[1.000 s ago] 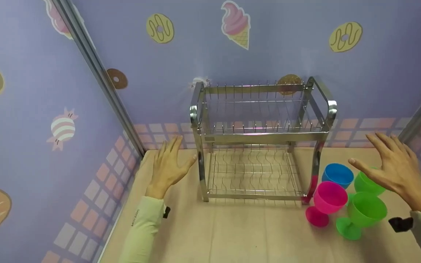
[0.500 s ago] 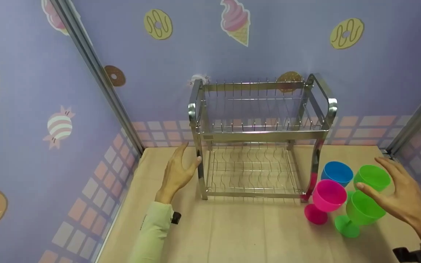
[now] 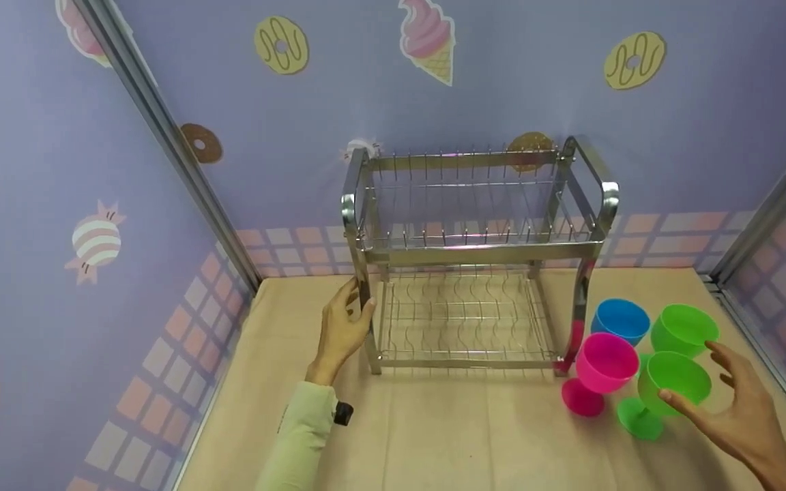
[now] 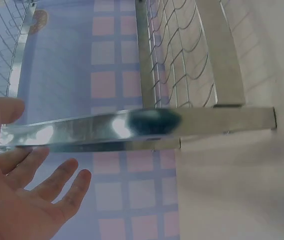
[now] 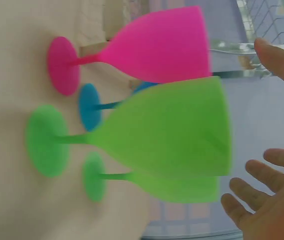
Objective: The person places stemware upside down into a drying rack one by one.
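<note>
A two-tier metal dish rack [image 3: 482, 256] stands near the back wall. My left hand [image 3: 342, 331] is at its left front post, the thumb on the near side and the fingertips partly hidden behind it. In the left wrist view the post [image 4: 151, 122] lies between the thumb and loosely spread fingers. My right hand [image 3: 741, 409] is spread beside the near green goblet [image 3: 676, 382], thumb overlapping its rim in the head view. Close by stand a pink goblet [image 3: 608, 361], a blue goblet [image 3: 621, 320] and a second green goblet [image 3: 683, 331], all upright.
A beige cloth [image 3: 434, 436] covers the table. Patterned walls [image 3: 488, 82] close in the back and sides, with metal posts [image 3: 175, 143] at the corners. The pink goblet stands right by the rack's right front leg.
My left hand has moved right, up to the rack's left post. My right hand has come down and nearer, from above the goblets to beside the near green one. Rack and goblets keep their places.
</note>
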Demonstrator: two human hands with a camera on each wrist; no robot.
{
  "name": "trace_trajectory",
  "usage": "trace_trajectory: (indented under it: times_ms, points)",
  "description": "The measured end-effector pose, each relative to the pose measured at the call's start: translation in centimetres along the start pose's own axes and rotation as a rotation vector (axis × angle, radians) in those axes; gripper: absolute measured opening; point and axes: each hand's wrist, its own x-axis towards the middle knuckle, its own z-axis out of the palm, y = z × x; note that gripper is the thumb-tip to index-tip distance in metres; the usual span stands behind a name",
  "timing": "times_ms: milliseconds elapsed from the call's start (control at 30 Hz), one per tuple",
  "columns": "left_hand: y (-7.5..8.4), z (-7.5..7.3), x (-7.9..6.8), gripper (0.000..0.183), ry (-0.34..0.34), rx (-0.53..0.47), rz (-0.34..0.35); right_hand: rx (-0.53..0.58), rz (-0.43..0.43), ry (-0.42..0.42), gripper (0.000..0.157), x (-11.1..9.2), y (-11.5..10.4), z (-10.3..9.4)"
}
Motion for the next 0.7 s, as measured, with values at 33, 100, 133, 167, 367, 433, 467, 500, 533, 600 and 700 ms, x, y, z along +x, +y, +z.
trace_trajectory:
  times_ms: [33,100,133,167,367,433,467,500,533,600,700]
  points:
    - [-0.1,0.2,0.0,0.053,0.015,-0.012,-0.007,0.012,0.022,0.002,0.111,-0.3,0.2,0.3]
    - [-0.3,0.7,0.1,0.050,0.050,-0.033,-0.017,0.043,0.069,0.005,0.114,-0.9,0.7,1.0]
    - [-0.3,0.9,0.1,0.049,0.071,-0.041,-0.017,0.062,0.093,0.006,0.115,-1.2,1.0,1.3]
    - [-0.4,1.1,0.2,0.048,0.089,-0.048,-0.013,0.082,0.120,0.007,0.115,-1.5,1.3,1.6]
    - [-0.8,1.8,0.3,0.045,0.144,-0.041,0.026,0.166,0.277,-0.004,0.117,-3.1,2.8,3.7]
    - [-0.9,1.9,0.3,0.044,0.149,-0.049,0.019,0.191,0.314,0.000,0.115,-3.5,3.3,4.5]
    - [-0.8,1.9,0.3,0.043,0.150,-0.054,0.012,0.205,0.327,0.008,0.112,-3.6,3.5,4.9]
    - [-0.9,1.9,0.3,0.042,0.153,-0.059,0.010,0.219,0.345,0.013,0.109,-3.7,3.6,5.2]
    - [-0.9,1.9,0.3,0.041,0.156,-0.064,0.010,0.229,0.365,0.017,0.107,-3.7,3.8,5.6]
    - [-0.9,1.9,0.3,0.041,0.155,-0.068,-0.001,0.243,0.410,0.022,0.104,-3.7,3.9,6.2]
    - [-0.8,1.8,0.3,0.041,0.165,-0.064,-0.012,0.259,0.454,0.017,0.103,-3.6,4.0,6.8]
